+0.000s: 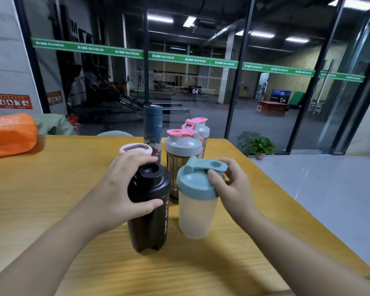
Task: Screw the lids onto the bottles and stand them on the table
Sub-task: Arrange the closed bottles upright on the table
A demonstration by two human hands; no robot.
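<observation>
A black sport bottle (150, 223) with its black lid on stands upright on the wooden table (51, 189). My left hand (124, 184) wraps around its upper part and lid. To its right stands a frosted white bottle (195, 214) with a teal lid (195, 182); my right hand (229, 189) grips that lid, thumb on top. Behind stand two brown bottles with grey-and-pink lids (183, 144) (198, 127), a tall dark blue flask (152, 127), and a pale pink-lidded bottle (136, 148), mostly hidden by my left hand.
An orange bag (9, 133) lies at the table's far left. The table's right edge runs diagonally close to my right arm. A potted plant (260, 146) sits on the floor by the glass wall.
</observation>
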